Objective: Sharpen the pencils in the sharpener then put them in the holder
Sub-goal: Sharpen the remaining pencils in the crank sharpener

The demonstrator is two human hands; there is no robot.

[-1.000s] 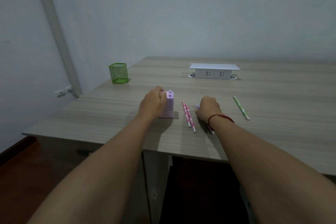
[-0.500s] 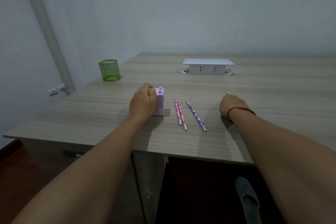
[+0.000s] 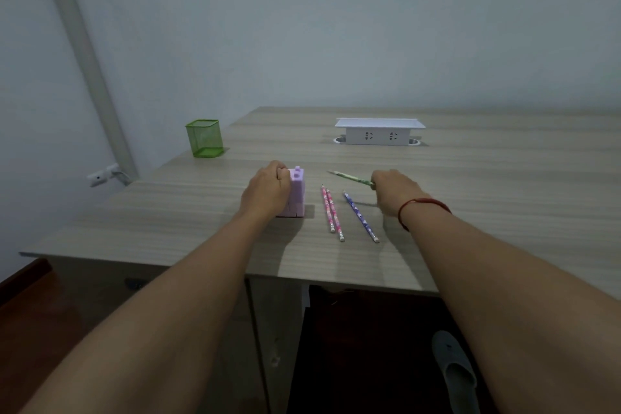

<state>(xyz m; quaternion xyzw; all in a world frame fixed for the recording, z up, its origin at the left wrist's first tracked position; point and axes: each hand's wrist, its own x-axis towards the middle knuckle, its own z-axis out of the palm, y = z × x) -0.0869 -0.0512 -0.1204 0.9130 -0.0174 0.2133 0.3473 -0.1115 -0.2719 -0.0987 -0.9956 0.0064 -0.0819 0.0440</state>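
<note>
Now the green pencil [image 3: 351, 177] is being held off the table [image 3: 504, 195] by the right hand [image 3: 395, 188]. Its rear part is being gripped in curled fingers, and its tip is being pointed leftward at the sharpener [image 3: 297, 191] from a little to the right of it. The sharpener, a small lilac block, is being braced by the left hand [image 3: 267, 190], whose fingers are being wrapped against its left side. Tip and sharpener are being separated by a clear gap.

The step in hand is being judged as the feeding of this pencil into the sharpener. To be done well, the tip is best being brought level with the entry hole before any push is being made. The hole is probably on the right-hand face, though it is not being shown clearly at this distance. The block is best being pressed firmly down, so that it is not being tipped or slid leftward. The pencil is best being driven straight along its own line, so that the lead is not being snapped.

To the right of the sharpener, two pink pencils [image 3: 328, 212] and a purple pencil [image 3: 359, 215] are being seen lying flat, apparently waiting. The green mesh holder [image 3: 204, 138] is being seen well behind and left of the sharpener, with nothing standing out of it.
</note>
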